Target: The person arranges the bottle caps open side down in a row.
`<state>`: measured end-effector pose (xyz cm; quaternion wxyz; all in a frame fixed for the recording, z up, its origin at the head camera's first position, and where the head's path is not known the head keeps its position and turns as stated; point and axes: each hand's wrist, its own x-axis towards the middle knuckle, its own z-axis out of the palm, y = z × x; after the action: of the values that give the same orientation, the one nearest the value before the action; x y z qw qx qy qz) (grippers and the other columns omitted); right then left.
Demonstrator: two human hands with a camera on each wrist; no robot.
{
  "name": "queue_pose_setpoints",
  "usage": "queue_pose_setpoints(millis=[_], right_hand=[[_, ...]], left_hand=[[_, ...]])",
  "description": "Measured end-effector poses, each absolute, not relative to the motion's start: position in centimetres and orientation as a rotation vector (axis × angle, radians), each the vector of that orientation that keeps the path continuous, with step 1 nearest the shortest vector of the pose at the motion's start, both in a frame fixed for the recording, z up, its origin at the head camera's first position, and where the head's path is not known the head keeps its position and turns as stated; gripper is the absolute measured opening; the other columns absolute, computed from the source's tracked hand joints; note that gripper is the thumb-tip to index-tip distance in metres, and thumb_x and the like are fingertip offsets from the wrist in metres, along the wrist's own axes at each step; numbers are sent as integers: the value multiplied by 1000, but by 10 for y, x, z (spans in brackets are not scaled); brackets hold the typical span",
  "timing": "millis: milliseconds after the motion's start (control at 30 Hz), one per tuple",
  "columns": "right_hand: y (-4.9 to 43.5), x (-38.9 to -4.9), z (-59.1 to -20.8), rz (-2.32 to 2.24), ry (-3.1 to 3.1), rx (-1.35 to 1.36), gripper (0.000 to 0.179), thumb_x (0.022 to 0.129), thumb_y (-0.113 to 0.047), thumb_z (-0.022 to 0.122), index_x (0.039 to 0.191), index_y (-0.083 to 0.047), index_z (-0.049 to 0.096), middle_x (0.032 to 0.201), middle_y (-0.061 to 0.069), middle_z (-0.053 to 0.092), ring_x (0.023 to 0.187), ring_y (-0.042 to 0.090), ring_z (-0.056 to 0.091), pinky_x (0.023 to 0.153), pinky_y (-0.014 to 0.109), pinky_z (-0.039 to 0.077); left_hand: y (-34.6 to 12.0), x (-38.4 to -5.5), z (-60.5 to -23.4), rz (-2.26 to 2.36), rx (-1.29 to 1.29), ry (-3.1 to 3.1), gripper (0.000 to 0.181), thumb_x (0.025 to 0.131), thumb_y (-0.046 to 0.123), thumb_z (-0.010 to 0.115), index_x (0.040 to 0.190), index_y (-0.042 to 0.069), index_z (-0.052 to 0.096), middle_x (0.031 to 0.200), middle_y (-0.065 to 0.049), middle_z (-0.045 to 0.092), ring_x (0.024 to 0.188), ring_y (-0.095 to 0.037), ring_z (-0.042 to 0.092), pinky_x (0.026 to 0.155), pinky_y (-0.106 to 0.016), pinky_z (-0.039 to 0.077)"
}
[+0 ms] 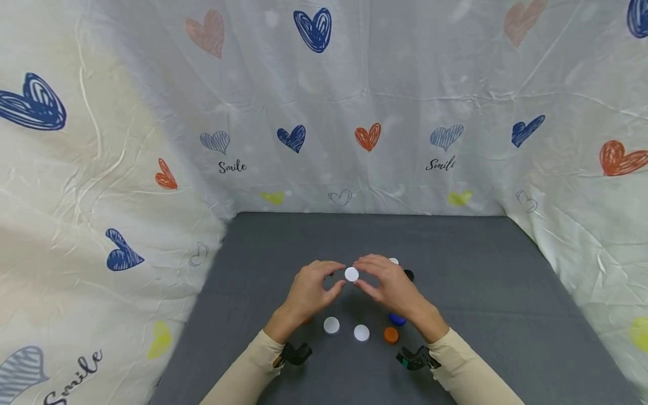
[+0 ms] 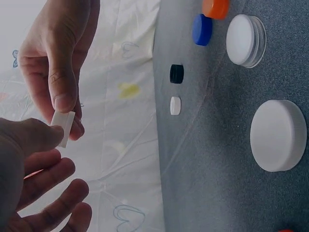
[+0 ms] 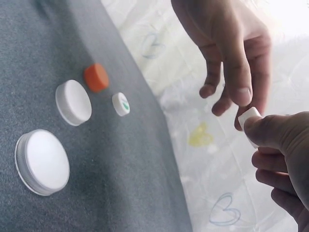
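Observation:
A small white bottle cap (image 1: 351,274) is raised above the grey table between both hands. My left hand (image 1: 310,289) pinches it from the left with thumb and forefinger. From the right, my right hand (image 1: 392,284) pinches its other edge. The cap shows edge-on between the thumbs in the left wrist view. Below the hands lie two larger white caps, one smooth-topped (image 2: 277,136) and one with a ridged rim (image 2: 245,41). An orange cap (image 1: 391,336) and a blue cap (image 1: 397,319) lie near my right wrist, the blue one partly hidden.
Beyond my right hand are a black cap (image 2: 176,74) and a small white cap (image 2: 175,106). A second orange cap (image 3: 96,77) and a white cap with a green mark (image 3: 121,104) lie on the left side. A heart-printed cloth (image 1: 329,101) hangs behind the table (image 1: 455,242).

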<state>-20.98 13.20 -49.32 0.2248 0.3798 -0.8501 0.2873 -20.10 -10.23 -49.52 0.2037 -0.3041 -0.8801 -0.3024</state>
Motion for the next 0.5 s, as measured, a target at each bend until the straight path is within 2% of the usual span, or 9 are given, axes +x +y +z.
queue_pose_setpoints(millis=[267,500], right_hand=[[116,-214,-491,780,-2414,1089,33,85,-26,82,113,-10,75,117,5,73,114,23,66,99,44,52],[95,-221,-497,676,-2474,1158,25,88,-26,79,108,-11,77,111,2,73,108,20,67,95,41,54]], left_hand=[[-116,-202,-489,-685,-853,-2504,30,82,25,85,110,19,77,108,6,76,97,-14,68,79,-34,58],[-133,-206,-489,-540,-868,-2620,26,83,29,83,107,19,78,102,6,76,90,-13,67,77,-33,57]])
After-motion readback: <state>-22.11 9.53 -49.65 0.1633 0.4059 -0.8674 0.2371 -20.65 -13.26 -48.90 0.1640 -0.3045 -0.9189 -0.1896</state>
